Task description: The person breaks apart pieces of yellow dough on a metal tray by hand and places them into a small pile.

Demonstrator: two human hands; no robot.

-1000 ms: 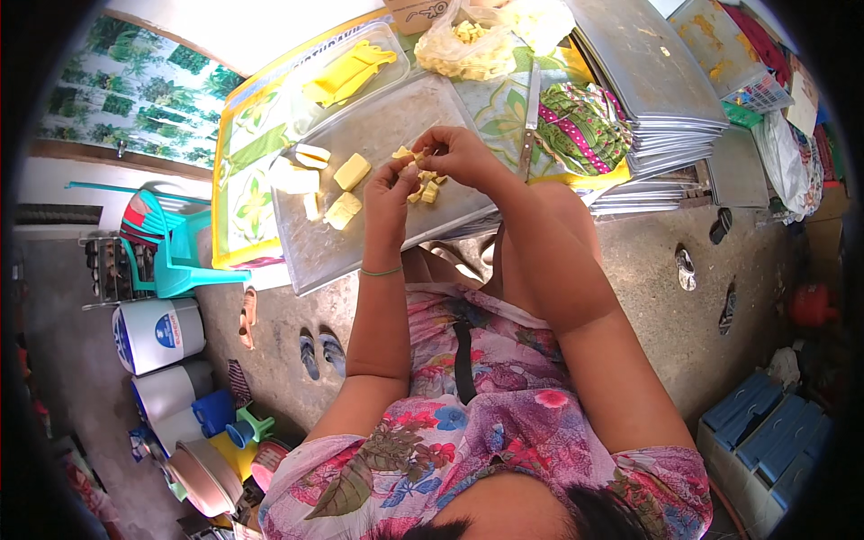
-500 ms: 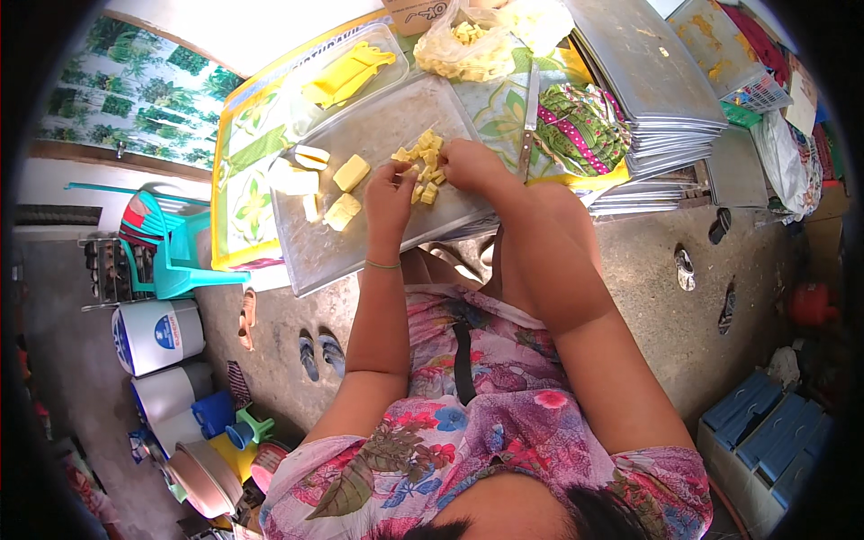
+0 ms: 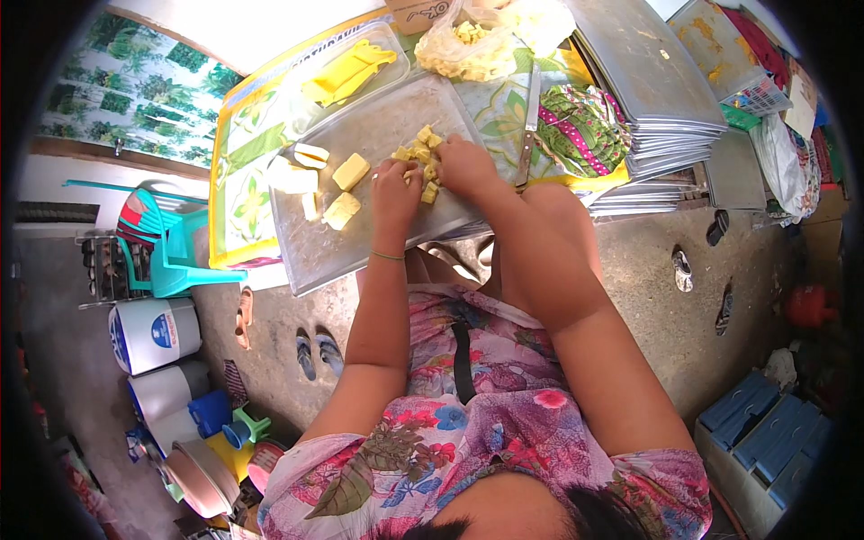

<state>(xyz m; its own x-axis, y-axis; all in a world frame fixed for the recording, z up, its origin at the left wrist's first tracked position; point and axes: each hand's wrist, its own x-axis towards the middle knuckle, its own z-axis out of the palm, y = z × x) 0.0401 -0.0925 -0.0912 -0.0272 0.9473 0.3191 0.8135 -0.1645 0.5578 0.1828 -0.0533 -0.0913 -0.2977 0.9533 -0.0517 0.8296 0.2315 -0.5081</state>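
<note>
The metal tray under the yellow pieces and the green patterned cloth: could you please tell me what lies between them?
In the head view, a knife lies between the metal tray and the green patterned cloth, on the printed tablecloth.

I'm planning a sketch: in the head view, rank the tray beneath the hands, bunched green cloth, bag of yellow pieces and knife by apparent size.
1. Tray
2. Cloth and bag: too alike to rank
3. Knife
</note>
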